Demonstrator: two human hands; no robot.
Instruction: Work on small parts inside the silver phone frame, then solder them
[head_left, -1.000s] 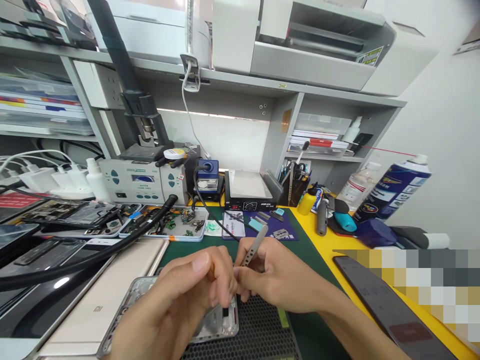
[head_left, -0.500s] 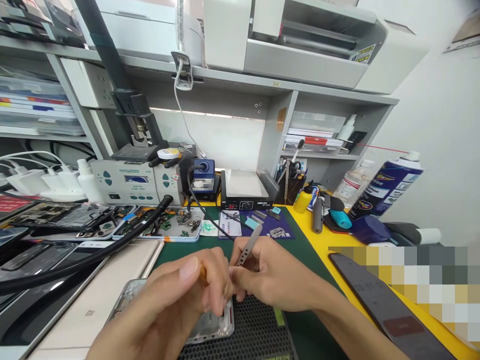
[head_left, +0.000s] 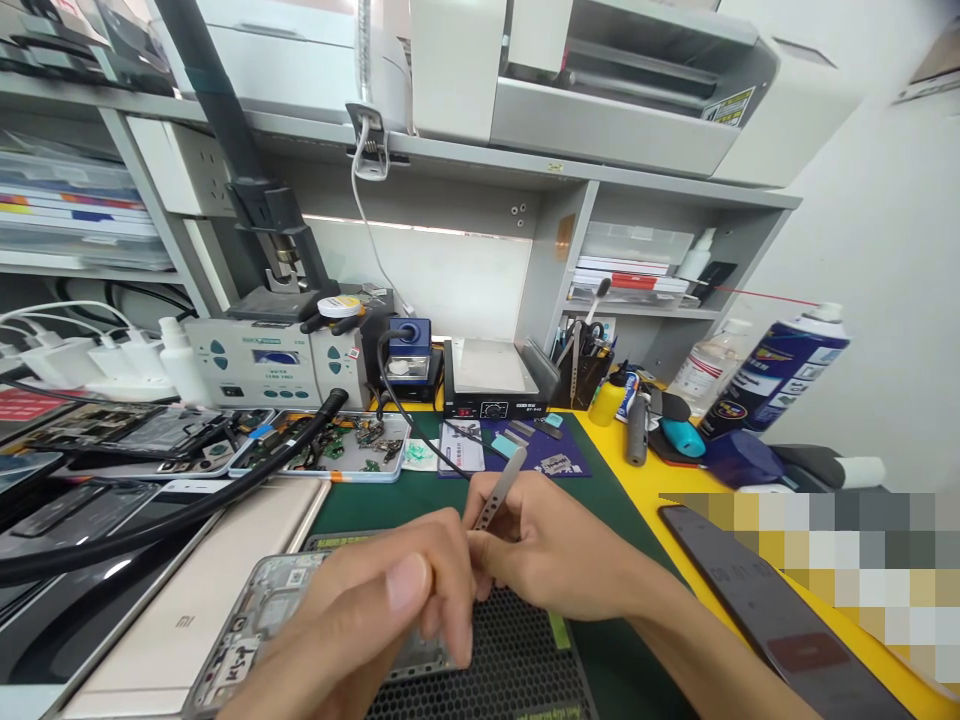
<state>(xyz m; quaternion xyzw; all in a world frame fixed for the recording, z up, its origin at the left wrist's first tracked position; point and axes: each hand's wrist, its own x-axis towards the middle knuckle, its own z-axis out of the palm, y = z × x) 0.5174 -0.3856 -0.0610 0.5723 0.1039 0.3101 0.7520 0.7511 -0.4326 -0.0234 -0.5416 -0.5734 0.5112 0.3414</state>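
My right hand (head_left: pixel 547 550) is closed around metal tweezers (head_left: pixel 501 490), whose perforated handle points up past the fingers. Their tips are hidden behind my hands. My left hand (head_left: pixel 390 600) sits right beside it with curled fingers and the thumb against them. What it holds, if anything, is out of sight. Under my left hand lies a grey phone frame (head_left: pixel 259 590) with handwriting on a white label, partly covered by the hand. The frame rests on a black honeycomb-patterned mat (head_left: pixel 517 660).
Phone housings (head_left: pixel 202 590) lie to the left, crossed by a thick black hose (head_left: pixel 247 500). A tray (head_left: pixel 390 470) holds small circuit boards. Behind stand a hot-air station (head_left: pixel 262 375) and a heating plate (head_left: pixel 487 370). A dark phone (head_left: pixel 772 610) and a spray can (head_left: pixel 780 370) are right.
My left hand has shifted slightly right and turned, uncovering more of the phone frame. The frame has moved left and down. My right hand with the tweezers has hardly moved.
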